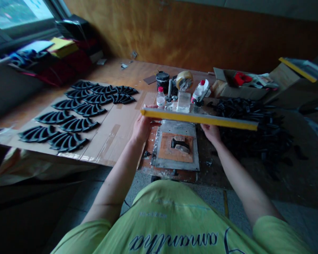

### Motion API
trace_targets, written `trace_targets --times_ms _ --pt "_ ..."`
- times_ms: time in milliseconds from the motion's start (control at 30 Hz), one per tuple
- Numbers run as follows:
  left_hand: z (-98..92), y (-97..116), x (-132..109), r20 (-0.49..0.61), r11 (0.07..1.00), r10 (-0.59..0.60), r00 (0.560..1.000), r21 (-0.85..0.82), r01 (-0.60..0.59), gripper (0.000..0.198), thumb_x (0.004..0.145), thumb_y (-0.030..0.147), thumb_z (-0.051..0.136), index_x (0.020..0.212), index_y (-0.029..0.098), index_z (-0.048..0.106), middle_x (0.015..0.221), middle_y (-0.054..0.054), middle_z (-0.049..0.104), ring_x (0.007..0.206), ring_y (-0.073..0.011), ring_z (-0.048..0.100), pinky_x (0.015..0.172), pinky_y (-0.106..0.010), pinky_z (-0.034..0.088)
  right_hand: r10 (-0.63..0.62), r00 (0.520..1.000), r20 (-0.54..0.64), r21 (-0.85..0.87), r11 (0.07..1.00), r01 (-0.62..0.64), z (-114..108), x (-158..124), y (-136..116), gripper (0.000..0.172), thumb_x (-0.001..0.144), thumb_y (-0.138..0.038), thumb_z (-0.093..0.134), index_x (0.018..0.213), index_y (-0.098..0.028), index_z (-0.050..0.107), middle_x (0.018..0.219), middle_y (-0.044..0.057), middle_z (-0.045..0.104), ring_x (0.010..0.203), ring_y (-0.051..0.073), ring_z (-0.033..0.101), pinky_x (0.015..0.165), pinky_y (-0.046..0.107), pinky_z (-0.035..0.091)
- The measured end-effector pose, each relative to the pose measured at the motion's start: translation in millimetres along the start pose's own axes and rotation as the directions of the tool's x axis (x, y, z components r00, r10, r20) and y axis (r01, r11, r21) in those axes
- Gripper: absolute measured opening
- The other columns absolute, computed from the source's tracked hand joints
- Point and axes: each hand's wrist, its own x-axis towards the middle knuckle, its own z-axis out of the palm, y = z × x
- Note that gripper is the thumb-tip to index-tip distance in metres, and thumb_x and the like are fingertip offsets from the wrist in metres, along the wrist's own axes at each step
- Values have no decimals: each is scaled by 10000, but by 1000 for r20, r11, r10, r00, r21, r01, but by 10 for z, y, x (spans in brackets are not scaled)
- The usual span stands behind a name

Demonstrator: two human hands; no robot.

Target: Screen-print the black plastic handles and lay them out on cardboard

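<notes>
A screen-printing frame (198,118), silver with yellow tape along its near edge, is raised and seen almost edge-on. My left hand (142,127) grips it near its left end. My right hand (211,132) is closed on it from below, right of the middle, with the fingertips partly hidden. Under the frame sits a grey metal base plate (175,165) bearing a brown board (166,151). On that board a curved black plastic part (180,144) rests on a small jig. A clamp fixture (184,102) stands behind the plate.
Rows of black plastic parts (74,123) lie on cardboard (113,121) at left. A heap of black parts (250,127) is at right. Behind are bottles (160,97), a black tub (162,82), a tape roll (184,80), an open carton (229,90) and another yellow-edged frame (298,69).
</notes>
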Motion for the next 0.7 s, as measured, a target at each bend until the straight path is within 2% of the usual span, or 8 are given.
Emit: trace_targets --times_ms 167,233,300,333,400,500,600,700 --pt "157 85 227 -9 999 21 1000 -49 -22 600 900 664 451 1285 210 525 937 -76 702 821 -164 688 667 -264 553 -56 941 335 -156 981 114 603 -660 -392 203 863 -369 670 828 -174 626 990 128 654 1013 254 595 882 349 458" --pt "141 -102 57 -71 999 -5 997 -47 2 598 888 674 466 1279 224 523 944 -75 705 798 -161 688 653 -257 550 19 923 384 -202 977 64 682 -739 -537 143 902 -313 622 873 -174 608 989 137 661 1001 257 599 836 339 456" --pt "134 -386 -270 -49 983 -182 982 -9 182 610 851 697 507 1194 198 573 926 -93 709 750 -171 684 611 -261 546 129 918 375 -191 980 -60 686 -778 -679 134 951 -298 538 911 -181 588 922 117 671 907 242 617 752 321 454" --pt "147 -541 -467 29 931 -364 931 49 362 621 810 706 561 1118 168 607 900 -114 711 719 -188 683 578 -270 542 160 925 345 -163 981 -108 681 -807 -763 143 967 -299 503 926 -186 580 894 103 671 869 235 619 724 315 451" --pt "201 -826 -844 143 770 -638 756 121 627 629 761 695 634 1105 168 618 980 -143 714 793 -236 696 583 -306 555 112 959 262 -71 993 -97 681 -904 -960 153 975 -300 474 930 -195 575 881 88 666 865 231 615 732 319 457" --pt "231 -1097 -1144 88 735 -669 738 -71 674 518 803 663 603 978 175 608 913 -93 704 839 -209 691 681 -313 567 -219 949 227 141 971 191 688 -1049 -1173 142 962 -285 496 885 -216 594 934 77 661 952 228 606 852 352 468" --pt "-89 -1195 -1036 -77 767 -641 763 -77 637 480 800 636 595 903 168 573 774 -53 674 665 -167 662 620 -290 542 -326 928 179 269 924 272 599 -969 -938 134 957 -270 498 918 -231 620 1001 74 669 1013 222 604 935 374 459" --pt "-824 -1227 -789 -298 760 -492 818 313 570 529 839 680 463 889 165 578 658 -33 637 527 -158 599 532 -274 489 77 997 -23 124 989 -74 428 -659 -206 156 916 -226 504 1032 -190 602 1071 141 645 1039 256 587 948 418 443"
